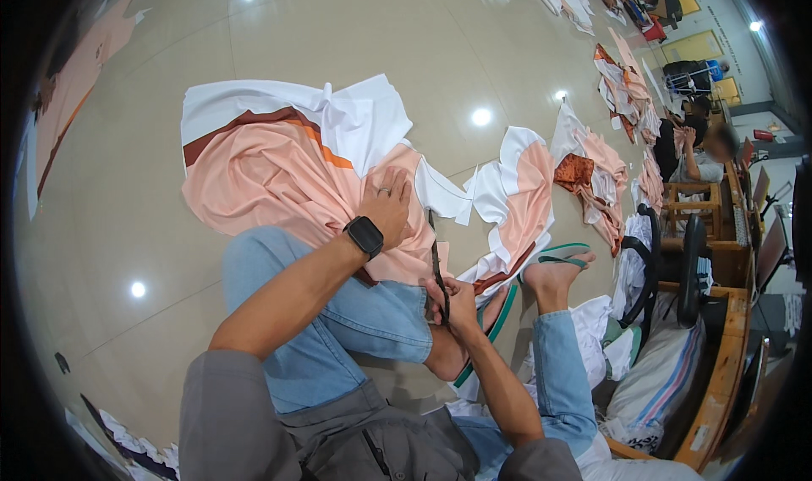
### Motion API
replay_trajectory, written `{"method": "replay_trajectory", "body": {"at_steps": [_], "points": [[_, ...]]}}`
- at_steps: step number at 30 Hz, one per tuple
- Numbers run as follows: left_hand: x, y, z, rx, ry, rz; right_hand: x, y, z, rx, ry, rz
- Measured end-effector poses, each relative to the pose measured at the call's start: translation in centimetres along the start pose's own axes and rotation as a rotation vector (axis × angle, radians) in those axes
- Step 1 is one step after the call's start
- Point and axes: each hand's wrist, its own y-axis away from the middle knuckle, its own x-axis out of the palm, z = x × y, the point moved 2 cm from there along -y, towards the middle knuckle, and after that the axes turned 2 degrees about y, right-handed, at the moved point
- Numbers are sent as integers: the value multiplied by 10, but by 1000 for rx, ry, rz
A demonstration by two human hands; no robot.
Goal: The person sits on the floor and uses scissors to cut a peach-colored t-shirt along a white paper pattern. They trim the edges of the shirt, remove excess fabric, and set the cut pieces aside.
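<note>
Spread on the floor before me is a piece of peach cloth (262, 172) with white, orange and brown bands along its far side. My left hand (387, 203), with a ring and a dark watch on the wrist, lies flat on it, fingers stretched out. In my right hand (455, 302) is a pair of dark scissors (437, 265), gripped by the handles beside my shin. Their blades point away from me along the cloth's right edge. A narrow white strip of cloth (441, 192) lies just beyond the blade tips.
To the right lies another peach and white piece (520, 185), close to my sandalled foot (554, 269). Farther right are more cloth heaps (592, 181), a black chair (689, 265), a white sack (660, 379) and wooden tables (715, 379). Other people (698, 155) sit at the far right.
</note>
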Motion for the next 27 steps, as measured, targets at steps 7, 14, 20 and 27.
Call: {"method": "replay_trajectory", "body": {"at_steps": [7, 14, 20, 27], "points": [[-5, 7, 1, -72, 24, 96, -16, 12, 11, 21, 53, 92], [1, 6, 1, -57, 24, 84, -15, 0, 20, -22, 93, 116], [-2, 5, 1, -52, 20, 84, -16, -11, 26, -31, 109, 124], [2, 6, 3, -52, 15, 71, -21, -14, 29, -12, 152, 149]]}}
